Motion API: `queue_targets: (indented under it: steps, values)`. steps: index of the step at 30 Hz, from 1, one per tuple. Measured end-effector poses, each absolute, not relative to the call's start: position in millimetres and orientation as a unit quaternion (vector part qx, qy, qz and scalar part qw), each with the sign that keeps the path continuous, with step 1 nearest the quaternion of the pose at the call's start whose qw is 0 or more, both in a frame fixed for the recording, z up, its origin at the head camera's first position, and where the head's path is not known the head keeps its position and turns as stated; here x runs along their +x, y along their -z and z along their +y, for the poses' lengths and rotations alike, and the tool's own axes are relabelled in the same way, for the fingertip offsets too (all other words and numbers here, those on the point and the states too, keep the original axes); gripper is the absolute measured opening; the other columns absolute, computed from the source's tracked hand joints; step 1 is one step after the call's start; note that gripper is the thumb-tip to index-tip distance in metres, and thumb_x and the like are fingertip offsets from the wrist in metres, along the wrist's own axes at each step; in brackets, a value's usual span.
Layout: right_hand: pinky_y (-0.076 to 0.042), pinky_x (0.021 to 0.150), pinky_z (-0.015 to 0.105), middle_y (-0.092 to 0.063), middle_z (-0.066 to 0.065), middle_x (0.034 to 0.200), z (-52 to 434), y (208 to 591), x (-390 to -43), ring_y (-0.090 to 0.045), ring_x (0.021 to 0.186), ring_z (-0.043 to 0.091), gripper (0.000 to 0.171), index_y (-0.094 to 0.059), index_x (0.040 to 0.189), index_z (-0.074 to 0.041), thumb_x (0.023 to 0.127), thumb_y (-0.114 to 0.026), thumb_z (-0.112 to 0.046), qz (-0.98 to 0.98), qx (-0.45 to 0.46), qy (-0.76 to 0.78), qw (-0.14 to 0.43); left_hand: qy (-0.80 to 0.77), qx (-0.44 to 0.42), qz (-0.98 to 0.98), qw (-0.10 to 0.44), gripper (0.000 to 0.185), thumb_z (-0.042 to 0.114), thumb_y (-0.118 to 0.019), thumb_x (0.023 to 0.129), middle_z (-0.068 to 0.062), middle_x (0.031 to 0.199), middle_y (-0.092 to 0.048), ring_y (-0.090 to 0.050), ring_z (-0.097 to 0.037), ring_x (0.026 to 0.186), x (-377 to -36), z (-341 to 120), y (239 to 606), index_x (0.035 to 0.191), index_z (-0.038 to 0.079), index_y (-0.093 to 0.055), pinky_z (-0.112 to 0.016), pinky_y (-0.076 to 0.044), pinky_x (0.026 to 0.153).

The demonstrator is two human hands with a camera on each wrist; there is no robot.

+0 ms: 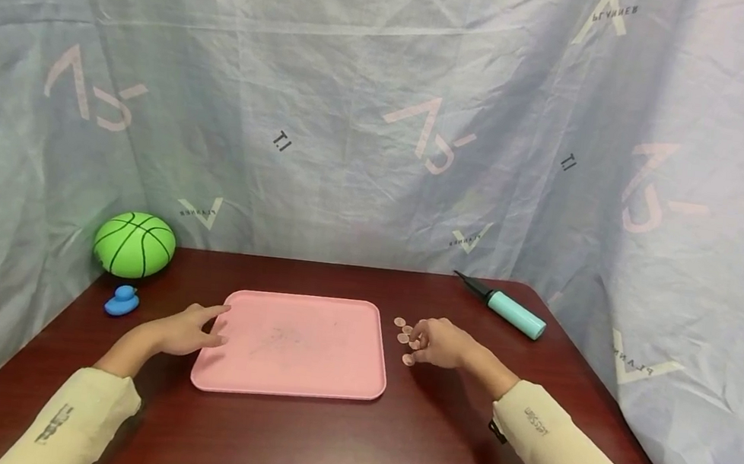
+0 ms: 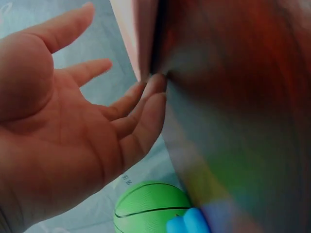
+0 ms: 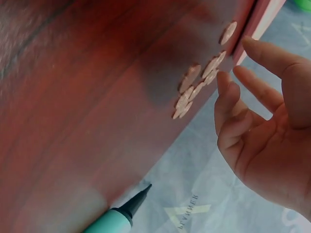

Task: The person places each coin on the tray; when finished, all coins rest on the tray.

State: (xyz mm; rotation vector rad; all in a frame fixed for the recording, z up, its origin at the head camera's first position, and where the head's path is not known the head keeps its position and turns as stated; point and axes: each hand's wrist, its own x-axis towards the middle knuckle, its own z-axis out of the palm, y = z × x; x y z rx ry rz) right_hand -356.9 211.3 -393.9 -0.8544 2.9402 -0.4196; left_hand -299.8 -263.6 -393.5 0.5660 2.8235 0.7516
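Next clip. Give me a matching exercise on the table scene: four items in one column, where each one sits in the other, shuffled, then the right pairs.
Things:
1. green ball
2. blue duck toy
3. teal hand pump
4. small pinkish discs

Places:
A. on the table beside the right edge of the pink tray, by the right hand
B. far right of the table, lying flat at an angle
C. far left corner, against the backdrop
D. just in front of the ball, left of the left hand

Pairs: 1-C, 2-D, 3-B, 4-A
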Motion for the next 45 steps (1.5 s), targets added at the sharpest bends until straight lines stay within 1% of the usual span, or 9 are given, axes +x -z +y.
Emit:
queue_targets:
  steps: [3,6,9,15,21,27,36,41,45]
  values:
    - [-0.050,0.072,0.033,-0.066,0.002,0.085,210.8,397.1,-357.2,-0.061,0.078,0.014,0.027,-0.074,0.100,-0.007,0.083,-0.081,-0.026,0.943,-0.298,0.141,0.038,-0.254,0.168,0.947,0.105,0.074,0.026,-0.070,0.091,-0.035,0.133,-0.047,-0.037,-0.052,0.129,-300.6,-267.4,395.6,0.146,-0.010,-0.037,-0.065,-0.032,0.103]
    - [-0.050,0.071,0.032,-0.066,-0.002,0.080,209.9,399.2,-358.1,-0.061,0.076,0.012,0.025,-0.074,0.100,-0.006,0.085,-0.079,-0.025,0.941,-0.305,0.139,0.055,-0.250,0.171,0.947,0.108,0.074,0.022,-0.074,0.088,-0.031,0.128,-0.053,-0.044,-0.048,0.123,-301.2,-270.4,397.9,0.144,-0.010,-0.039,-0.063,-0.035,0.101]
    - [-0.049,0.072,0.031,-0.065,-0.007,0.076,209.3,400.3,-360.7,-0.059,0.076,0.011,0.023,-0.074,0.100,-0.007,0.085,-0.078,-0.024,0.941,-0.304,0.137,0.064,-0.248,0.172,0.948,0.103,0.074,0.019,-0.077,0.084,-0.029,0.127,-0.053,-0.047,-0.045,0.120,-301.3,-272.7,398.4,0.143,-0.010,-0.042,-0.062,-0.036,0.101]
    - [-0.049,0.075,0.032,-0.064,-0.007,0.073,210.5,401.1,-364.9,-0.058,0.073,0.007,0.020,-0.073,0.097,-0.007,0.085,-0.079,-0.023,0.938,-0.312,0.138,0.069,-0.244,0.170,0.950,0.095,0.077,0.019,-0.080,0.080,-0.030,0.128,-0.051,-0.048,-0.046,0.119,-301.2,-274.0,397.8,0.142,-0.010,-0.044,-0.063,-0.036,0.100]
    - [-0.047,0.070,0.029,-0.062,-0.008,0.070,208.9,402.0,-367.2,-0.054,0.070,0.007,0.012,-0.073,0.088,-0.011,0.084,-0.079,-0.019,0.932,-0.327,0.137,0.068,-0.239,0.156,0.954,0.088,0.080,0.021,-0.082,0.077,-0.030,0.129,-0.052,-0.046,-0.049,0.122,-300.8,-274.0,398.5,0.142,-0.009,-0.045,-0.064,-0.035,0.101]
    - [-0.047,0.067,0.029,-0.060,-0.006,0.069,206.9,402.8,-370.8,-0.054,0.067,0.008,0.010,-0.072,0.082,-0.013,0.080,-0.082,-0.016,0.937,-0.305,0.139,0.098,-0.238,0.141,0.957,0.085,0.083,0.024,-0.084,0.076,-0.029,0.130,-0.053,-0.045,-0.049,0.123,-301.2,-273.8,399.1,0.142,-0.008,-0.045,-0.064,-0.035,0.101]
    - [-0.051,0.071,0.029,-0.065,-0.006,0.078,211.5,403.6,-373.2,-0.060,0.074,0.008,0.019,-0.068,0.087,-0.012,0.078,-0.084,-0.017,0.939,-0.290,0.153,0.104,-0.234,0.140,0.959,0.073,0.082,0.024,-0.085,0.075,-0.027,0.127,-0.056,-0.048,-0.048,0.122,-303.4,-273.0,400.2,0.140,-0.008,-0.048,-0.063,-0.036,0.100]
    - [-0.050,0.073,0.033,-0.063,-0.003,0.085,212.6,404.6,-371.4,-0.059,0.077,0.010,0.023,-0.068,0.097,-0.010,0.080,-0.082,-0.019,0.939,-0.276,0.165,0.118,-0.216,0.138,0.964,0.074,0.082,0.025,-0.086,0.074,-0.027,0.128,-0.056,-0.048,-0.048,0.123,-304.5,-272.2,402.1,0.140,-0.008,-0.048,-0.063,-0.036,0.101]
    - [-0.048,0.072,0.031,-0.063,-0.003,0.086,213.8,405.2,-369.9,-0.057,0.077,0.010,0.025,-0.069,0.102,-0.010,0.082,-0.080,-0.018,0.936,-0.287,0.164,0.124,-0.214,0.140,0.964,0.073,0.082,0.025,-0.086,0.075,-0.027,0.128,-0.057,-0.047,-0.048,0.123,-303.4,-272.1,402.7,0.140,-0.008,-0.048,-0.063,-0.036,0.101]
